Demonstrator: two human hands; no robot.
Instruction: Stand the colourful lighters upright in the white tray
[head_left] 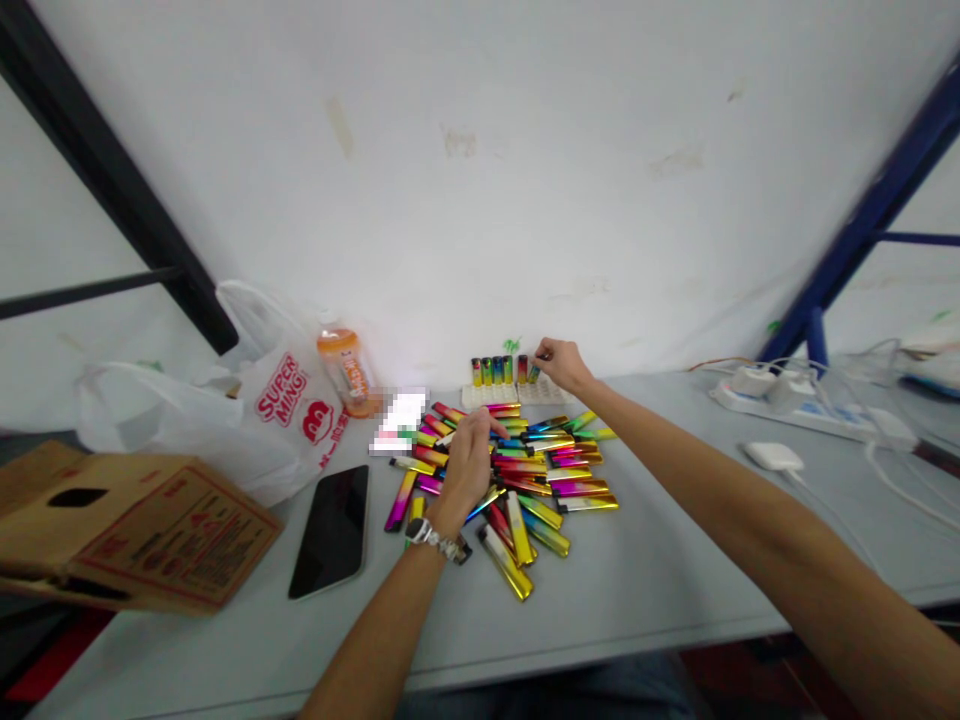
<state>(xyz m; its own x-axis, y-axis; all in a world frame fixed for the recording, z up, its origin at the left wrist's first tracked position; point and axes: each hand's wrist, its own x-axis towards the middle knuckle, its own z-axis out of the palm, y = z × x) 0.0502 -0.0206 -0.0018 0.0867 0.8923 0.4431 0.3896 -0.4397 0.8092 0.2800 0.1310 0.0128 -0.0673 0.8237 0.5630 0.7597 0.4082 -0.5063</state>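
Observation:
Many metallic, rainbow-coloured lighters (517, 535) lie in a loose heap on the grey table. Over the left part of this heap is my left hand (469, 460), its fingers loosely bent and partly apart, with no lighter visible in it. Behind the heap, a white holder with holes (480, 397) carries several upright lighters (497, 370) in a row. A second white holder section (551, 393) adjoins it on the right. There my right hand (559, 362) pinches the top of an upright lighter (534, 373), beside another standing lighter (523, 368).
To the left are a cardboard box (172, 530), a white plastic bag (255, 430), an orange-labelled bottle (346, 370) and a black phone (330, 530). A blurred white item (397, 420) lies near the bottle. On the right are a white charger (772, 456) and a power strip (817, 415) with cables.

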